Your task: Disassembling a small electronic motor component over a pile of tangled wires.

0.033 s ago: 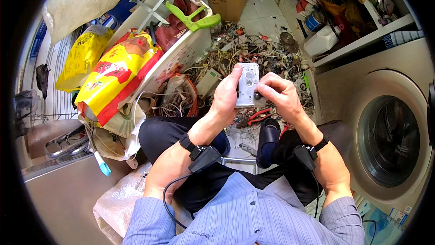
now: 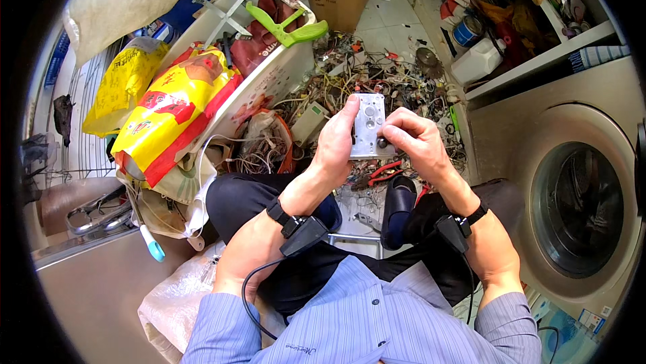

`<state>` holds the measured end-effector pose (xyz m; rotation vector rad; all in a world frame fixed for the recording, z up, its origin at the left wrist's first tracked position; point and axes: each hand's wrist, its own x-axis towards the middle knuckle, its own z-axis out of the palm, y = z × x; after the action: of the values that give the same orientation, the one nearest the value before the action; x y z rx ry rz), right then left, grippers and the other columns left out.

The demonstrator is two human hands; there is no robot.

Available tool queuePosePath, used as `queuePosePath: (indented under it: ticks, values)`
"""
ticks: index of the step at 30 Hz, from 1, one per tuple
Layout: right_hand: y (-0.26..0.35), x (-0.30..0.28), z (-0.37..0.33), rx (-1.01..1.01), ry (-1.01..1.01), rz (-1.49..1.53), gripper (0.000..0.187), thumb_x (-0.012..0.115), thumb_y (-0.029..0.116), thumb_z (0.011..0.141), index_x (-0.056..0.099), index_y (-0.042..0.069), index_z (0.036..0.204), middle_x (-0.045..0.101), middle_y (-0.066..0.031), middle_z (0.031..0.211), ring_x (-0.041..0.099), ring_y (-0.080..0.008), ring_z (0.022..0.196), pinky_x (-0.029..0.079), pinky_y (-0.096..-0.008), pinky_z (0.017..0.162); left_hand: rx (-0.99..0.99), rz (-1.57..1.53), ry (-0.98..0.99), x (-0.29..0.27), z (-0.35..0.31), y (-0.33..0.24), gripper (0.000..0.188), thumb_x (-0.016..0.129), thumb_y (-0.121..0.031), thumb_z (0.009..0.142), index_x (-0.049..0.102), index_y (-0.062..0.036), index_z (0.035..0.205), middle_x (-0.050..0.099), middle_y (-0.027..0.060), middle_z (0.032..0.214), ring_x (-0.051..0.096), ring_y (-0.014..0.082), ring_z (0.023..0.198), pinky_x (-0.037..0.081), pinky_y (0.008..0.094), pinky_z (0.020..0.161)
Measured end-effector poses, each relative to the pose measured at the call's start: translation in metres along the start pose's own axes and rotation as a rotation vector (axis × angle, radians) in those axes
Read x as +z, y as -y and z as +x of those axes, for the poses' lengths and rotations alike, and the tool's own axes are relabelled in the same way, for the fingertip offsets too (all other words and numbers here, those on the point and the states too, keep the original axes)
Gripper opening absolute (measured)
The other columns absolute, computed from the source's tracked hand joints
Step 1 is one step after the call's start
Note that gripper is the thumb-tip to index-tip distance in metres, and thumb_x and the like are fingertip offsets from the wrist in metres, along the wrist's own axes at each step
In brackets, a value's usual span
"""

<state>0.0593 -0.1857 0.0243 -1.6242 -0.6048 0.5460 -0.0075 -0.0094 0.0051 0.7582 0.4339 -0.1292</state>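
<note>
A silvery metal plate hangs above the scrap-strewn floor, its left edge grasped in the left hand's grip. The right hand bends its fingers at the right edge, by a dark round part; what they pinch, I cannot tell. Apparently fingerwork; the next move likely needs steady support.

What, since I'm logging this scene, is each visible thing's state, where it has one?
Metal plate: held
Left hand: gripping the plate's left side
Right hand: bent, at plate's right side; grip unclear
Washing machine door: shut
Green-handled tool: resting across white tub
Red-handled pliers: lying unheld
</note>
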Motion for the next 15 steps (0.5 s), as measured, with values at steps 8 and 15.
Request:
queuePosePath:
  ticks: [8,15]
  values:
    - [-0.002,0.0003,0.0005,0.05,-0.001,0.067,0.018,0.069,0.019,0.097,0.071,0.001,0.093,0.06,0.002,0.085,0.053,-0.0064,0.074,0.042,-0.0245,0.066,0.009,0.019,-0.015,0.0005,-0.0016,-0.0016,0.048,0.045,-0.048,0.108,0.067,-0.0078,0.12,0.073,0.0056,0.106,0.071,0.0172,0.091,0.058,0.0342,0.081]
    - [-0.0082,-0.0003,0.0023,0.062,0.055,0.214,0.013,0.074,0.014,0.093,0.071,0.002,0.096,0.064,0.0025,0.089,0.058,-0.0056,0.081,0.048,-0.0239,0.073,0.011,-0.012,-0.016,0.0013,-0.0024,-0.0021,0.048,0.045,-0.048,0.108,0.067,-0.0074,0.119,0.073,0.0055,0.107,0.07,0.0169,0.093,0.057,0.0335,0.084]
